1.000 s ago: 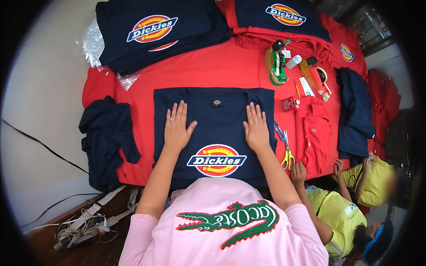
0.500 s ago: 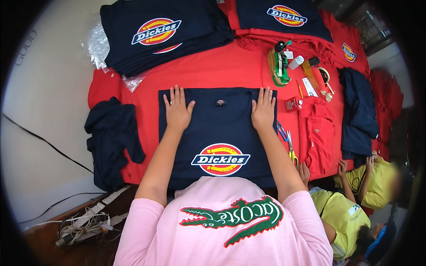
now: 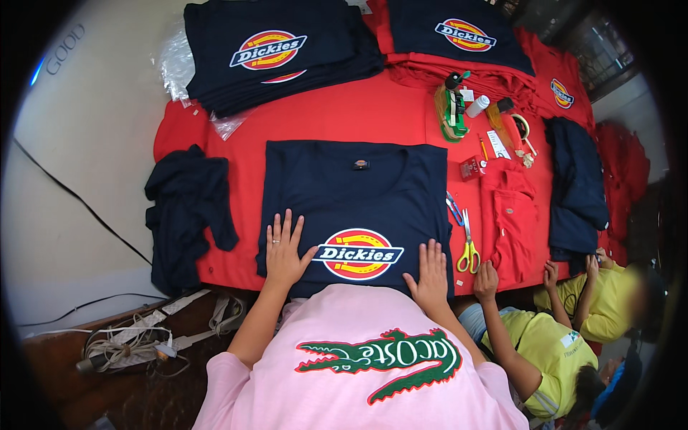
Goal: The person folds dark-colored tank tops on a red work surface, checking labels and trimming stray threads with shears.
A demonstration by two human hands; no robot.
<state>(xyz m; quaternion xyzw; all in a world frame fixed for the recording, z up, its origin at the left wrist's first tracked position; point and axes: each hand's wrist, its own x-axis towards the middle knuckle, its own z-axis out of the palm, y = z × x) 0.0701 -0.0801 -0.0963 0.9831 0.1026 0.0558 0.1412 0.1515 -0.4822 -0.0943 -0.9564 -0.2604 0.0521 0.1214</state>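
Observation:
A navy T-shirt [image 3: 358,193] lies folded flat into a rectangle before me, its neckline on the far side and a bright oval print on the near half. On the cloth to the left of the print rests my left hand [image 3: 287,251], open and palm down, with a ring on one finger. My right hand [image 3: 431,271] lies open and flat by the shirt's right edge, to the right of the print. Neither hand grips anything. Yellow-handled scissors [image 3: 469,247] and small blue snips [image 3: 454,209] lie just right of the shirt.
Navy shirt stacks [image 3: 287,79] and red-and-navy ones [image 3: 459,72] stand at the back. A green tape dispenser [image 3: 451,107], a white bottle [image 3: 477,106] and a small red box [image 3: 471,168] sit at right. Co-workers in yellow [image 3: 537,344] sit along the right; cables [image 3: 136,337] lie lower left.
Both hands have slid from the shirt's far edge toward me, down to either side of the print. The collar's curve now shows more fully. A co-worker's hand moved slightly at the right.

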